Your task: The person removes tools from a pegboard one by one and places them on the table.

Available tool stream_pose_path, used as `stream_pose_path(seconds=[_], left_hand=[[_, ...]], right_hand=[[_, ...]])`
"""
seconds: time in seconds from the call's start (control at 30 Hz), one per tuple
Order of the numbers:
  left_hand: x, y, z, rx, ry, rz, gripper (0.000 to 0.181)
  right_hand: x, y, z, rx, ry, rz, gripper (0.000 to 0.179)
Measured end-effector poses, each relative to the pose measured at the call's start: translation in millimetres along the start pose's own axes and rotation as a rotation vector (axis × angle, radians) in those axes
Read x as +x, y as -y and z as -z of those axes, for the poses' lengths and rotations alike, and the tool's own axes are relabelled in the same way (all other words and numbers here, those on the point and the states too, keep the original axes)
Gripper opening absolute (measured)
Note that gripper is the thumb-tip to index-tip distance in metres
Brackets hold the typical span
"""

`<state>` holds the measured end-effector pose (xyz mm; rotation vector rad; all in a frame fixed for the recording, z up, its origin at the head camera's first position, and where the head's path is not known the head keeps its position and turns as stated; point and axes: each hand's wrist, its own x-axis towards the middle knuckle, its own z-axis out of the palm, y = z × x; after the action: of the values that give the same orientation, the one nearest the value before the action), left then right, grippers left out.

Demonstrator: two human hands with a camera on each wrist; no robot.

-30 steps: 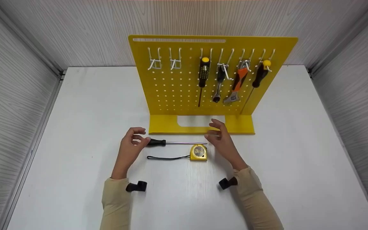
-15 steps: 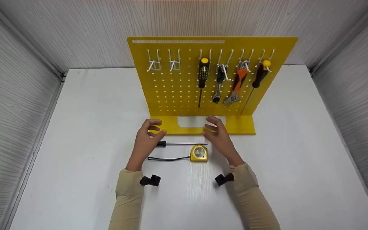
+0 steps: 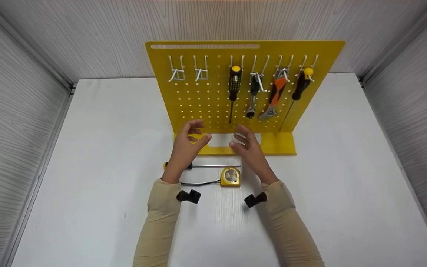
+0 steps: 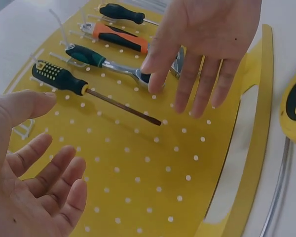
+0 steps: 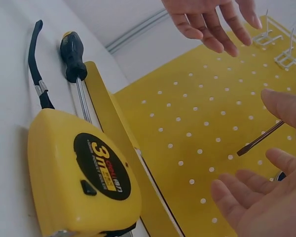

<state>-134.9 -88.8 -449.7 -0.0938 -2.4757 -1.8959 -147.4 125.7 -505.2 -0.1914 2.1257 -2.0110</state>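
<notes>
In front of the yellow pegboard (image 3: 198,105), above its base (image 3: 278,144), both hands hung in the air, palms turned inward: left hand (image 3: 187,150) released, fingers loosely bent round nothing; right hand (image 3: 250,151) the same. On the white table (image 3: 106,148), nearer than the board, lay the loose screwdriver (image 5: 76,69), handle to the left and partly hidden by the left arm, shaft pointing right. Just nearer than its tip sat the tape measure (image 3: 230,177), black strap (image 3: 202,183) running left. Neither hand looked to be touching either. From the board's middle to its right hung a dotted screwdriver (image 3: 233,91), a ratchet (image 3: 254,88), an adjustable wrench (image 3: 277,89) and a yellow-capped screwdriver (image 3: 301,87); white hooks (image 3: 176,74) stood at the left. Step, my reading: between grips, hanging-up work partly done, two pieces left on the table. Next move probably called for the left hand to drop toward the near side, pinch the loose screwdriver's handle, then lift it tip-down to a left hook; tape measure by its strap afterwards.
</notes>
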Motion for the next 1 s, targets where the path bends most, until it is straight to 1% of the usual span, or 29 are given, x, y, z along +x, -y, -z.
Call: stream_pose_path(seconds=[0.07,0.23,0.37,0.43,0.63,0.77,1.0], left_hand=[[2.7,-4.4,-2.4,-0.012,0.006,-0.007,0.049],[10.2,-15.2,-7.5,-0.036,0.034,-0.013,0.049],[17.7,-23.6,-9.8,-0.063,0.056,-0.040,0.053],[21.1,-26.6,-10.7,-0.080,0.059,-0.055,0.056],[30.4,-33.1,-15.5,-0.086,0.047,-0.080,0.062],[36.8,-38.0,-18.7,-0.104,0.052,-0.078,0.062],[46.6,-44.8,-24.0,-0.148,0.056,-0.062,0.058]], right_hand=[[1.5,2.1,-0.5,-0.002,0.000,-0.003,0.071],[5.6,6.1,-1.7,-0.017,-0.008,-0.045,0.072],[9.7,9.4,-2.9,0.003,-0.017,-0.060,0.071],[11.2,10.3,-3.3,0.014,-0.019,-0.065,0.072],[16.0,8.9,-2.8,0.031,-0.030,-0.073,0.071],[20.8,7.1,-3.3,0.050,-0.045,-0.072,0.069],[24.2,6.9,-4.9,0.050,-0.055,-0.063,0.065]])
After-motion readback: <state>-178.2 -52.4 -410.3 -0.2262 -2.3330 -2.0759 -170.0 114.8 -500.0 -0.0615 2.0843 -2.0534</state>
